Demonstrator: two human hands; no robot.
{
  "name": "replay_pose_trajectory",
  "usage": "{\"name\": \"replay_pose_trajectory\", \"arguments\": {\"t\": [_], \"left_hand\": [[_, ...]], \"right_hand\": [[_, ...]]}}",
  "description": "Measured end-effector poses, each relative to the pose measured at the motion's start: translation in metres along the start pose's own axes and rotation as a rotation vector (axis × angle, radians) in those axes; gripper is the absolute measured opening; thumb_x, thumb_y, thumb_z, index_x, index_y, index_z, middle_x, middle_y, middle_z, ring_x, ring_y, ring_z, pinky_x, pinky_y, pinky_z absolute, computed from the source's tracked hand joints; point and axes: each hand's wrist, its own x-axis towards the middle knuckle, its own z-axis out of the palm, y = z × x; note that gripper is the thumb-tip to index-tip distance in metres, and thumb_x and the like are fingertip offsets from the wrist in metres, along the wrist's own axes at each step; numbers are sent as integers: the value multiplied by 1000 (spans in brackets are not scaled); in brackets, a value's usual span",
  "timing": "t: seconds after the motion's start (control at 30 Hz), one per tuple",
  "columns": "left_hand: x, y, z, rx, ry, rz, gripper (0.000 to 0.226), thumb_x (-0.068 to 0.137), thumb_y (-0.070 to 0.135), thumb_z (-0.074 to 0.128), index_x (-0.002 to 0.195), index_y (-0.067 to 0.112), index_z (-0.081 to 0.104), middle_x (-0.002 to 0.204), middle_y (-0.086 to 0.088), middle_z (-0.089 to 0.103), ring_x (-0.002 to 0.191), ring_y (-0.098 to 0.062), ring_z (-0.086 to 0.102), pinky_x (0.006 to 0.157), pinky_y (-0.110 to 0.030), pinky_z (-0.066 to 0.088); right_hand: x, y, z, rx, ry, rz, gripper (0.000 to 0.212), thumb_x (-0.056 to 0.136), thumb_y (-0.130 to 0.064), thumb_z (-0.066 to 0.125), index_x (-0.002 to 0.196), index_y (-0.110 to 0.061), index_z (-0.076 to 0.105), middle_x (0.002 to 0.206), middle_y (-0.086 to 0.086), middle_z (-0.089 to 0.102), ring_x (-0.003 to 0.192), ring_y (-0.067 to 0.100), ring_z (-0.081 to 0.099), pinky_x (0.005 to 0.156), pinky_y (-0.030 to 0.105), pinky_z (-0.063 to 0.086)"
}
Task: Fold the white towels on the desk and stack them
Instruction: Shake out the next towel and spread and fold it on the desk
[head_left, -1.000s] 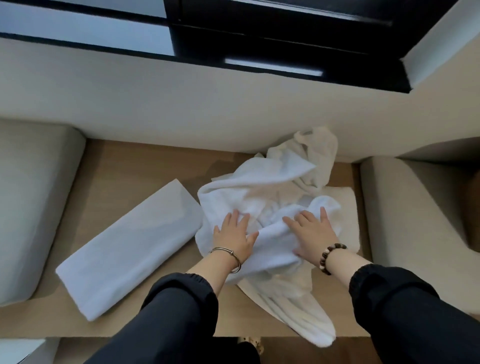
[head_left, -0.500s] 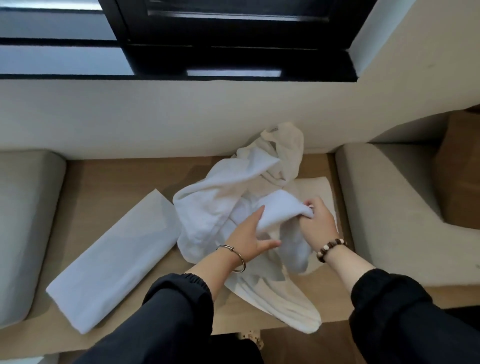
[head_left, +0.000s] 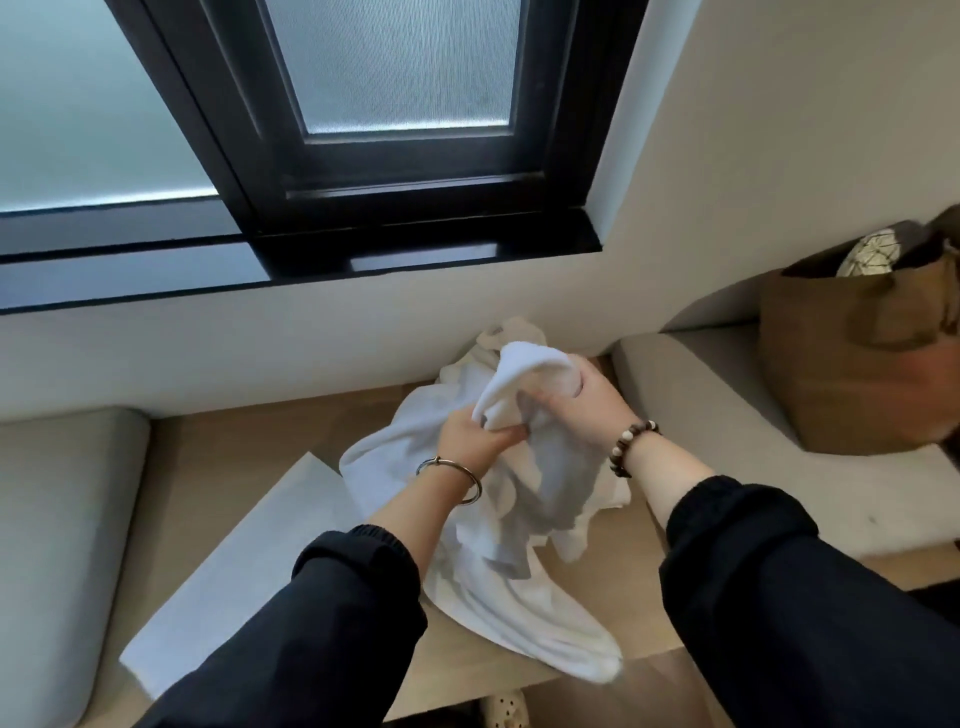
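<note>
One folded towel (head_left: 244, 571) lay flat at the worktop's (head_left: 223, 457) left. Left hand (head_left: 475, 434) and right hand (head_left: 587, 400), fingers curled, pinched a crumpled towel (head_left: 524, 364) above the heap (head_left: 519, 613), perhaps two more there. Most folding and all stacking were left.

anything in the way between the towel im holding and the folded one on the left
Nothing visible. The left hand and right hand grip the towel above the pile; the folded towel lies beside it, its visible top bare.
</note>
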Motion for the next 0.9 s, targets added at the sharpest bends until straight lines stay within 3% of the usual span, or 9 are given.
{"name": "replay_pose_trajectory", "arguments": {"t": [0.13, 0.2, 0.3, 0.43, 0.6, 0.67, 0.77, 0.83, 0.9], "left_hand": [[-22, 51, -26, -125, 19, -22, 19, 70, 11, 79, 77, 18, 64, 79, -3, 65, 74, -17, 61, 69, -29, 52], [-34, 81, -37, -172, -1, -10, 18, 75, 3, 75, 80, 17, 65, 79, -3, 66, 73, -19, 63, 66, -28, 53], [-53, 124, -41, -145, -50, 24, 16, 77, 2, 72, 84, 14, 65, 72, 0, 65, 61, -10, 62, 49, -16, 50], [-73, 172, -27, -136, -87, 66, 14, 79, 4, 72, 77, 15, 63, 57, 6, 66, 47, -4, 61, 42, -13, 46], [-83, 220, 30, -52, -139, 138, 11, 78, 12, 75, 80, 16, 64, 68, 5, 64, 58, -6, 59, 44, -12, 46], [-84, 238, 65, 11, -161, 167, 15, 78, 16, 75, 90, 13, 66, 74, 2, 65, 65, -10, 62, 55, -17, 51], [-86, 261, 132, 100, -199, 151, 38, 78, 27, 75, 109, 8, 64, 99, -10, 68, 92, -25, 65, 87, -38, 52], [-89, 274, 188, 100, -237, 129, 47, 78, 30, 75, 116, 7, 61, 108, -12, 66, 101, -28, 63, 94, -41, 49], [-96, 287, 253, 122, -304, 128, 50, 79, 31, 74, 120, 7, 57, 113, -11, 63, 104, -27, 61, 96, -41, 47]], "right_hand": [[-32, -19, -16, -66, -151, 64, 81, 68, -41, 80, 135, -24, 37, 126, -7, 53, 115, 14, 50, 100, 35, 41], [-51, -39, -20, -42, -181, 52, 86, 61, -41, 84, 133, -28, 38, 123, -11, 53, 115, 12, 50, 101, 34, 40], [-75, -72, -27, 53, -141, -11, 61, 61, -29, 84, 111, -35, 50, 110, -12, 61, 108, 12, 56, 94, 33, 45], [-94, -99, -61, 179, -19, -6, 44, 68, -12, 81, 105, -24, 61, 107, -1, 68, 97, 14, 63, 86, 32, 50], [-117, -107, -131, 196, 146, 2, 31, 68, -11, 80, 92, -23, 64, 100, 2, 69, 92, 18, 65, 82, 31, 51], [-124, -101, -166, 187, 218, 13, 29, 67, -12, 80, 89, -22, 64, 100, 3, 69, 88, 16, 64, 76, 28, 50], [-137, -83, -228, 126, 319, 25, 25, 66, -19, 80, 84, -22, 63, 97, 2, 69, 85, 15, 64, 76, 29, 52], [-150, -68, -278, 23, 353, 20, 20, 69, -31, 77, 78, -24, 60, 88, -4, 67, 83, 14, 63, 74, 31, 52], [-165, -44, -332, -40, 398, 35, 21, 72, -39, 72, 77, -25, 57, 79, -9, 63, 74, 8, 59, 62, 24, 45]]}}
